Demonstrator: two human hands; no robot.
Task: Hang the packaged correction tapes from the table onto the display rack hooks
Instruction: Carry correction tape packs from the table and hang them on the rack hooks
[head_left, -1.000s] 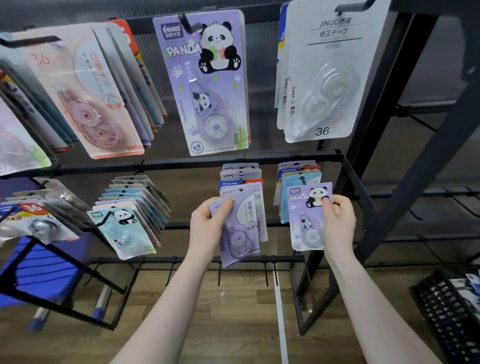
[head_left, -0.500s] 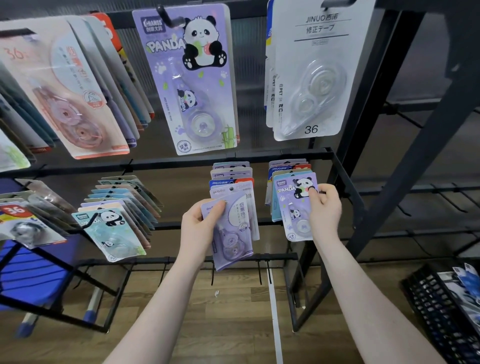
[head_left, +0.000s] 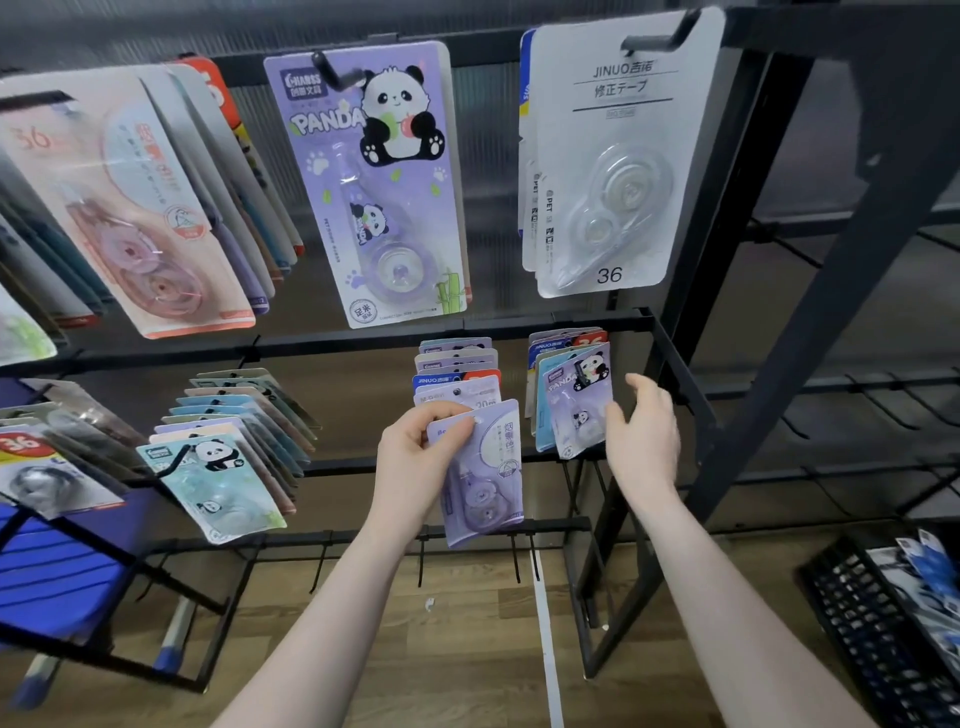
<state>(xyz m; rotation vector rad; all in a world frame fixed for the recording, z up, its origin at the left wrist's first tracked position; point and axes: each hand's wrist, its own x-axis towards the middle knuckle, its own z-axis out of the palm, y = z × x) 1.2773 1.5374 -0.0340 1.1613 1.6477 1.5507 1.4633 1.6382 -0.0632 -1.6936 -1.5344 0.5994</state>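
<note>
Pinching the lilac correction tape pack (head_left: 480, 467) by its top edge in the left hand (head_left: 415, 462), just below the middle hook row, right hand (head_left: 641, 434) spread beside the hung panda pack (head_left: 579, 405); best aligning hole with hook tip, then sliding back.

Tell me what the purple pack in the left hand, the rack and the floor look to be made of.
Purple pack: printed card with a clear plastic blister, judging by the glossy bulge over the tape; the left hand pinches its top.
Rack: probably metal, painted matt black; thin straight bars and hooks.
Floor: wood or wood-look laminate; plank seams and grain show.
</note>
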